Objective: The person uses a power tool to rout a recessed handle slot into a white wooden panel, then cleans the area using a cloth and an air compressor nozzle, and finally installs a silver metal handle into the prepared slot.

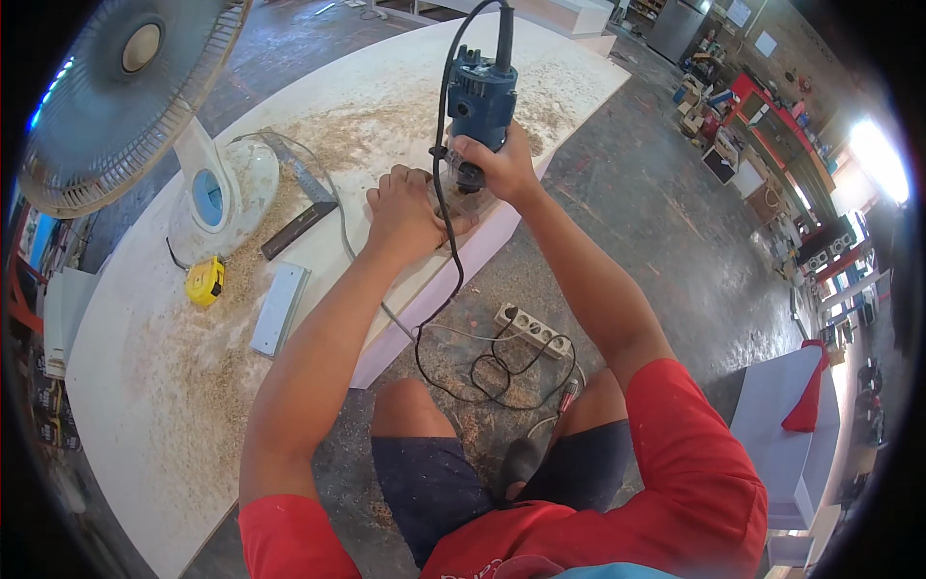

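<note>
My right hand (506,169) is closed round the lower body of a blue corded router (482,101), held upright at the white board's edge (598,82). My left hand (405,214) is bent over the router's clear base (461,198) and the board beside it, fingers curled, thumb at the base; what lies under it is hidden. The black cord runs down past both hands. Left of my hands lie a dark bar (299,229), a metal ruler (294,169), a pale strip (278,309) and a yellow tape measure (204,280), among sawdust.
A white fan (140,48) stands on the board at the upper left. A power strip (531,328) with looped cords lies on the floor between board and my knees. Cluttered shelving (791,154) lines the right wall, and a white panel piece (781,415) stands at lower right.
</note>
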The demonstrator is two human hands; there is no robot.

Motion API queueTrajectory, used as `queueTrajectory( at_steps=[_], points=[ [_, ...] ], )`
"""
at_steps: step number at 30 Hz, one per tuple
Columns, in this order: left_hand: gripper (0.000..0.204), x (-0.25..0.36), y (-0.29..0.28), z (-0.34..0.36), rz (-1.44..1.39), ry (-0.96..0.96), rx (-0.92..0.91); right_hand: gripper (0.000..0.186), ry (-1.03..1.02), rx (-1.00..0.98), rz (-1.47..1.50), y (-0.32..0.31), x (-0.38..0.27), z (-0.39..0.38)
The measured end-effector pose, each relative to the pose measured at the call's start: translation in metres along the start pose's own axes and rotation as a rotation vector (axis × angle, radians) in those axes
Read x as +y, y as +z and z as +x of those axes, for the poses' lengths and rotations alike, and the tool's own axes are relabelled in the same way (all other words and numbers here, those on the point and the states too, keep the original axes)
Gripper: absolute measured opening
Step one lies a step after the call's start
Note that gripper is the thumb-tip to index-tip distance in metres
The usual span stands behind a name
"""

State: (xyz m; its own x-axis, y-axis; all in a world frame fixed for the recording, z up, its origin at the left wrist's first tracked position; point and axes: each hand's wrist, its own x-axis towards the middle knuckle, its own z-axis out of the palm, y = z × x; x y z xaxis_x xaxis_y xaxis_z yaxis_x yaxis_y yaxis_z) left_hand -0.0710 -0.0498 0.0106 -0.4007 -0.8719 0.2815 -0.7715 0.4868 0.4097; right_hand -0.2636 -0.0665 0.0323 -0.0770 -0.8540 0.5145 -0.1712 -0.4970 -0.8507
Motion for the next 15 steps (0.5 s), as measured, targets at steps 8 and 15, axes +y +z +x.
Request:
queueTrajectory(
  at_steps=[8,15],
  points=[
    [0.092,0.0027,0.0045,-0.0006,-0.007,0.022,0.045,0.05,0.021,0.02,-0.008,-0.0038,0.0087,0.0009],
    [0.089,0.0032,0.0064,-0.0004,0.035,0.035,0.077,0.049,0.01,0.002,0.022,-0.0026,0.008,-0.0001]
  ],
)
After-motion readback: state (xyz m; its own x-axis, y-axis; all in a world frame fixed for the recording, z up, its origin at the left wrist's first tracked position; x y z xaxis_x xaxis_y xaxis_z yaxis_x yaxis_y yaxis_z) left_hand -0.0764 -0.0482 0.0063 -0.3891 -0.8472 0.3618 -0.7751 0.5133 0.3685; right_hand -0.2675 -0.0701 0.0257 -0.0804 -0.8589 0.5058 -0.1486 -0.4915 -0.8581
